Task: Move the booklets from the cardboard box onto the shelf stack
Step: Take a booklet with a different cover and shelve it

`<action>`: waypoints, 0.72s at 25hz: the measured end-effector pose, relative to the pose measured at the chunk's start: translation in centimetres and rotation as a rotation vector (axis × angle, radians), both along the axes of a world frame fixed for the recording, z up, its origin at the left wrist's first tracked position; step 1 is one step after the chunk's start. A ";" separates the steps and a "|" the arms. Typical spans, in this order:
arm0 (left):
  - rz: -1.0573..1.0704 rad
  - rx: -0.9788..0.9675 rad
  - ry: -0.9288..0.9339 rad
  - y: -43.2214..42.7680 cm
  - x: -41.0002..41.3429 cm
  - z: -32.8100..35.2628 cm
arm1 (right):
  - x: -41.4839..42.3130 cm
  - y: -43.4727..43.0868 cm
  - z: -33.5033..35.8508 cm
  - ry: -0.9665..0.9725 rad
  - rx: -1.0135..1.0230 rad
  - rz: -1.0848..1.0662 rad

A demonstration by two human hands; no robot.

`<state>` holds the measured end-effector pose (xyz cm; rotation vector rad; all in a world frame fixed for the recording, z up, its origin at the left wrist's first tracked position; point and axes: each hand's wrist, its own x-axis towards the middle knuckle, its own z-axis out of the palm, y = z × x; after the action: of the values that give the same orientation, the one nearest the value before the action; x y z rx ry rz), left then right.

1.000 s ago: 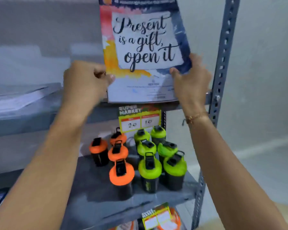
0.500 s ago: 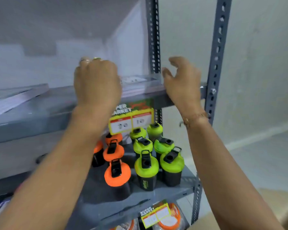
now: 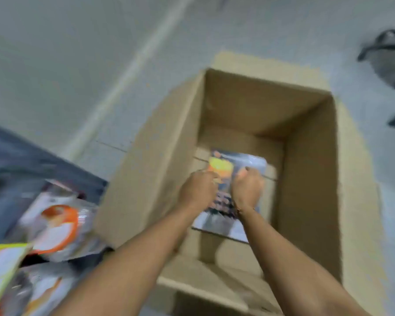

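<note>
An open cardboard box stands on the floor below me. One colourful booklet with a yellow-orange patch lies at its bottom. Both arms reach down into the box. My left hand is curled on the booklet's left edge, and my right hand is curled on its middle, a little right of the left one. The hands cover much of the cover. The view is blurred, so the fingers' exact hold is unclear. The shelf stack is out of view.
At the left, a low grey shelf holds plastic-wrapped items with orange rings and a yellow-green price tag. Dark objects lie on the pale floor at the upper right, beyond the box.
The booklet I held was laid on the upper shelf and let go. The view then swung down from the shelf to the box, and both hands went in onto another booklet.
</note>
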<state>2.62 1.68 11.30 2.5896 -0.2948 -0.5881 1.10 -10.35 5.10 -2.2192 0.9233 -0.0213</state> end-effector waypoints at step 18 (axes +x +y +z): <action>0.287 0.365 0.169 -0.2 -1.8 -10.4 | -6.0 -1.5 -4.9 0.142 0.056 -0.260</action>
<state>0.83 1.47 0.86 2.8268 0.2602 -0.8081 -4.94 -11.82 0.20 -2.0563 1.2708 0.0411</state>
